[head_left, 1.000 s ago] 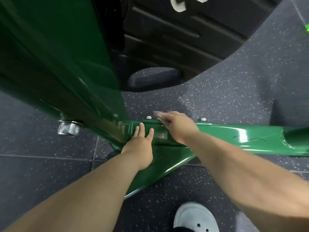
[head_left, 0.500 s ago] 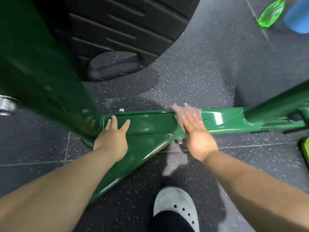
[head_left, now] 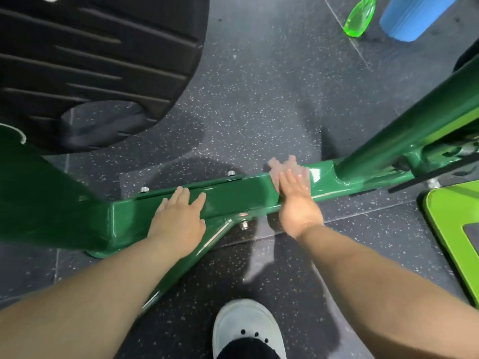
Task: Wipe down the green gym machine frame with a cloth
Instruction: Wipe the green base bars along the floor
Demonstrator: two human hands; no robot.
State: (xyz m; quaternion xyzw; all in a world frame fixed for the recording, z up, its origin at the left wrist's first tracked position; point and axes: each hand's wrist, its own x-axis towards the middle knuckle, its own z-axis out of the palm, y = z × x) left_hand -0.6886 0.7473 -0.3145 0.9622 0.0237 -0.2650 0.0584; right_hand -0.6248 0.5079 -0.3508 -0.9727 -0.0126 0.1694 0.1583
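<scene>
The glossy green machine frame (head_left: pixel 241 195) runs low across the floor, with a diagonal brace toward me and a thick green tube (head_left: pixel 404 141) rising to the right. My left hand (head_left: pixel 178 218) rests flat on the bar near its left joint, fingers straight. My right hand (head_left: pixel 295 195) presses a pale, thin cloth (head_left: pixel 278 165) flat against the top of the bar, fingers extended; most of the cloth is hidden under the palm.
A green spray bottle (head_left: pixel 359 18) and a blue cylinder (head_left: pixel 412 15) stand on the speckled dark floor at the far right. A black ribbed machine part (head_left: pixel 98 60) fills the upper left. A lime-green plate (head_left: pixel 456 229) lies at right. My grey shoe (head_left: pixel 246 330) is below.
My right hand has slid the cloth to the right along the bar, from beside my left hand toward the rising tube. The view has shifted right; my left hand stays put.
</scene>
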